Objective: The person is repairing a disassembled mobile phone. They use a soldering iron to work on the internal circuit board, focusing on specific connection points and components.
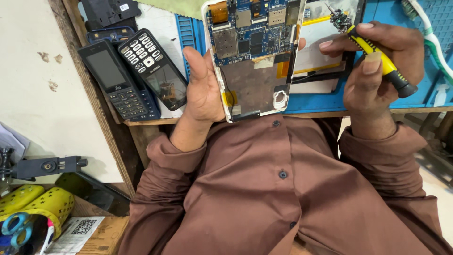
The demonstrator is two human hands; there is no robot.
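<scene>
Here, left hand (204, 89) grips opened tablet (252, 56) (right hand (373, 71) holds screwdriver (377, 59)).

worn wooden worktop (118, 141) edge; glossy plastic keypad phones (141, 73) at ten o'clock; bare metal shields on the opened tablet (252, 56); matt brown cloth shirt (283, 189).

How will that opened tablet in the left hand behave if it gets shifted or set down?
The opened tablet looks stiff, a flat slab held upright by the left hand. Its back is off, so the bare circuit board and thin orange ribbons are probably fragile. Propped on its lower edge it may tip easily; lying flat it should not roll.
</scene>
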